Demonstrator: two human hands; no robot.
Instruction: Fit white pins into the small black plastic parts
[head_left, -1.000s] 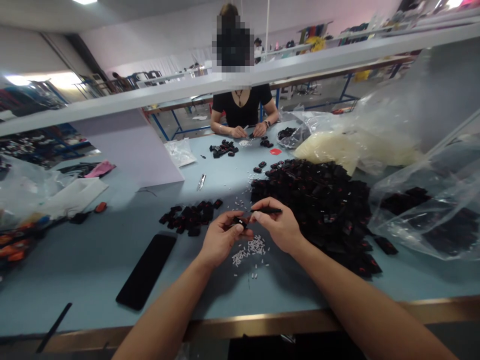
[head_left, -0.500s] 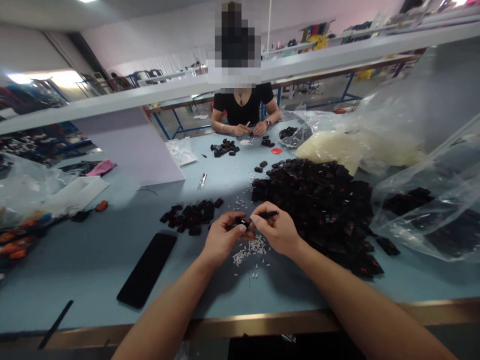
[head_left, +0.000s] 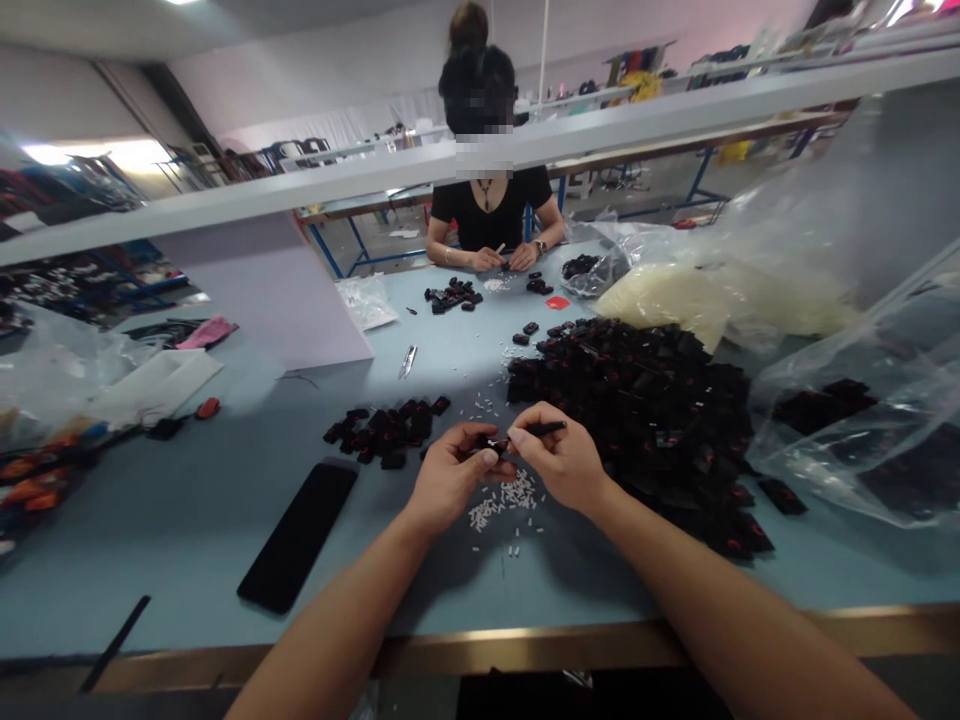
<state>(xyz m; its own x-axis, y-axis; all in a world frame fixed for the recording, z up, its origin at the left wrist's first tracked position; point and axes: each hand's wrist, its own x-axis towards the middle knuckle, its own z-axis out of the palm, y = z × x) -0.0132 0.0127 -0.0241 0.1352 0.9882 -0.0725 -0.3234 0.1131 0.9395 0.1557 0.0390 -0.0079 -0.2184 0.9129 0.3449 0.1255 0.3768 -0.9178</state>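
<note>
Just above the table [head_left: 187,510], my left hand [head_left: 450,480] pinches a small black piece [head_left: 493,445] between thumb and fingers. My right hand [head_left: 566,465] grips a slim black pen-like tool [head_left: 549,428], its tip end close against that piece. Fingers hide much of the piece, and I cannot tell whether the tip touches it. Small white tube-like bits [head_left: 517,490] lie scattered below both hands. Left of my left hand is a small heap of black pieces [head_left: 390,430] with red marks. A much larger pile of similar pieces [head_left: 637,390] spreads beyond my right hand.
A black phone-like slab [head_left: 300,535] lies left of my forearm. Thread snips [head_left: 408,361] rest farther back. Across the table a co-worker [head_left: 491,215] handles small pieces. Clear plastic bags [head_left: 847,400] stand at right; a white divider [head_left: 270,290] and overhead shelf [head_left: 337,175] frame the table.
The whole view has shifted slightly, so things appear a little farther right. Both hands keep nearly the same pose and hold the same things. The co-worker's head has tilted down.
</note>
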